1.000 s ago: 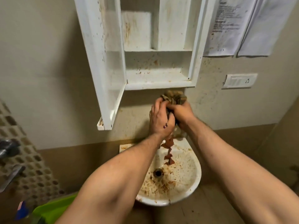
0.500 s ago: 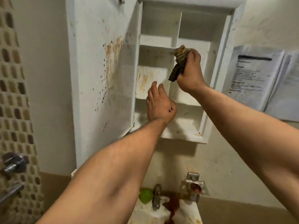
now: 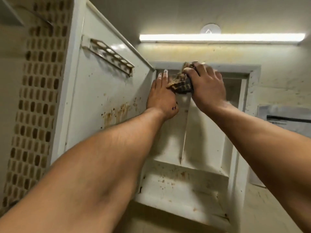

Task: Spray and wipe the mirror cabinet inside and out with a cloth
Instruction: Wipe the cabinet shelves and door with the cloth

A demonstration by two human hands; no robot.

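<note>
Head view, looking steeply upward.
- Mirror cabinet (image 3: pixel 185 207): open, white, interior split by a vertical divider above a lower shelf; brown specks on the shelf.
- Door (image 3: pixel 104 91): swung out toward 9 o'clock, rust-coloured streaks (image 3: pixel 116 114) on its inner face and a holder with round holes (image 3: pixel 110 53) near its top.
- Cloth (image 3: pixel 180 84): brown, crumpled, at the top of the cabinet interior, at 12 o'clock from the divider, pressed against the upper frame.
- Right hand (image 3: pixel 208 88): fingers curled over the cloth and gripping it.
- Left hand (image 3: pixel 161 98): just at 9 o'clock of the cloth, fingers straight and pointing up into the upper left corner of the opening; the cloth's lower edge touches it.
- Lit tube lamp (image 3: pixel 218 37) at 12 o'clock above the cabinet.
- Printed sheet (image 3: pixel 286 122) on the wall at 3 o'clock.
- Mosaic tiles (image 3: pixel 35 98) at 9 o'clock.
</note>
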